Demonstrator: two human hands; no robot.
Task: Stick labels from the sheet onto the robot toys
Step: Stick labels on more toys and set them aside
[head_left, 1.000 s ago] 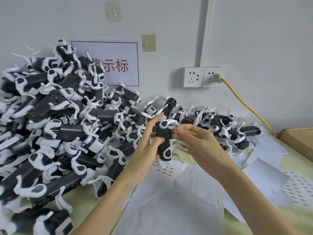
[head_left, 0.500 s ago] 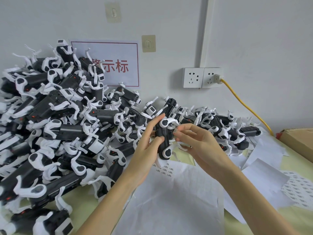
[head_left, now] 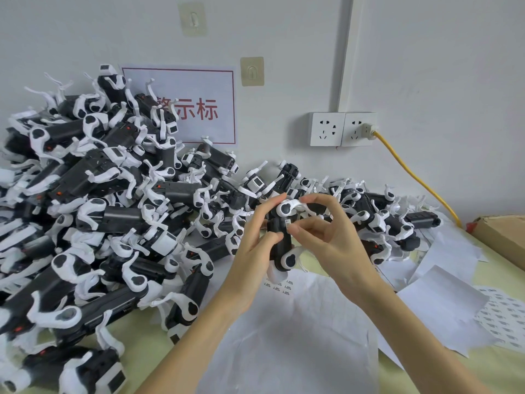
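Nearest the camera, a crumpled white backing sheet (head_left: 287, 336) covers the pale green worktop (head_left: 426, 373), and its far edge carries a few small printed labels (head_left: 277, 287) just under the hands. Above it, the left hand (head_left: 250, 251) wraps its grip around a black-bodied robot toy with white plastic legs (head_left: 281, 243), held roughly upright, thumb on the near side and fingers behind. The right hand (head_left: 326, 237) has come in from where it hovered beside the toy a second ago: its thumb and forefinger now pinch against the toy's upper body, where a small white sticker (head_left: 287, 223) shows, while the other fingers arch over a white leg. In judgement, the sticker has just landed and is being pressed flat, so this toy is nearly finished. To the right lie loose white paper scraps (head_left: 443, 302) and a sheet with rows of printed labels (head_left: 508, 311). Behind and to the left rises the big heap of black-and-white robot toys (head_left: 93, 209), against the wall with its red-bordered sign (head_left: 199, 109), twin white sockets (head_left: 342, 129) and a yellow cable (head_left: 412, 169).
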